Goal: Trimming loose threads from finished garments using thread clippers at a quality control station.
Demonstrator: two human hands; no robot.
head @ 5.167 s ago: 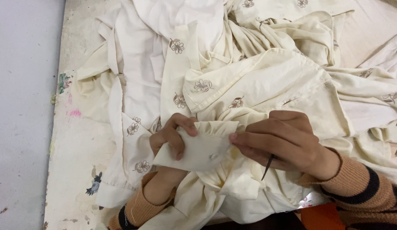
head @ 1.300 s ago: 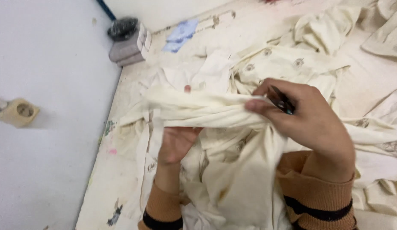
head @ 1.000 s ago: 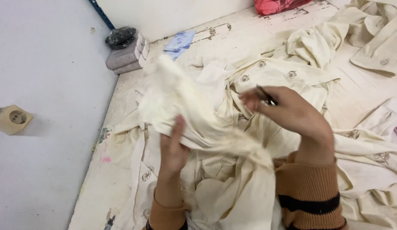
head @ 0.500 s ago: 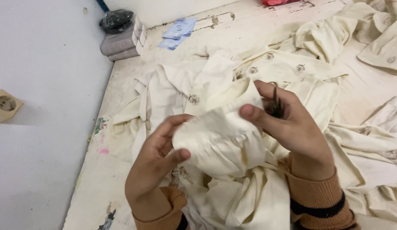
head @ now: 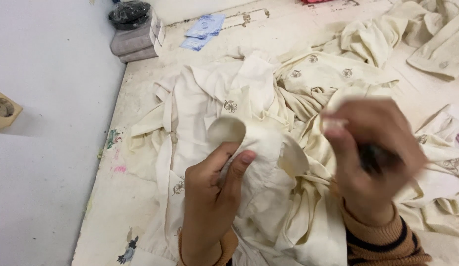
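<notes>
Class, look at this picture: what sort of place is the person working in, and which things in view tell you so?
Probably a small garment workshop. Cream embroidered garments lie heaped over a worn, paint-stained worktable, the left hand pinches a fabric fold, and the blurred right hand holds a small dark tool.

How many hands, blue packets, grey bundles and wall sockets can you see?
Hands: 2, the left hand gripping the cream cloth and the blurred right hand
Blue packets: 2
Grey bundles: 2, stacked, with a black bag on top
Wall sockets: 1
Total: 7
</notes>
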